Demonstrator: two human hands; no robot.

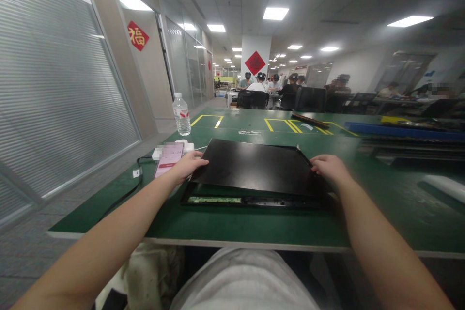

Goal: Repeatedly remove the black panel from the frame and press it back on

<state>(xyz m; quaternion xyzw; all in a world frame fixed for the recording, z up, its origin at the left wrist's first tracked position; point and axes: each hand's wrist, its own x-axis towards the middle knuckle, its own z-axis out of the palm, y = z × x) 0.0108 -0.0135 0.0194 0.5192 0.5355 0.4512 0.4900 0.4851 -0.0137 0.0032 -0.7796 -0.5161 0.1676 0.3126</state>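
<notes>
A thin, flat black screen panel [250, 164] lies at a slight tilt over a black frame [283, 202] on the green table. Along the frame's near side, a strip of green circuit board [214, 199] is exposed. My left hand [189, 165] grips the panel's left edge, its thumb on the top face. At the right edge, the closed fingers of my right hand [331, 168] pinch the panel near its far corner. The undersides of both grips are hidden, and so is most of the frame beneath the panel.
A phone [169, 159] and a white charger [186, 145] with a black cable lie beside my left hand. Behind them stands a water bottle [181, 115]. Long blue strips [395, 131] and dark bars lie at the right. People sit at tables farther back.
</notes>
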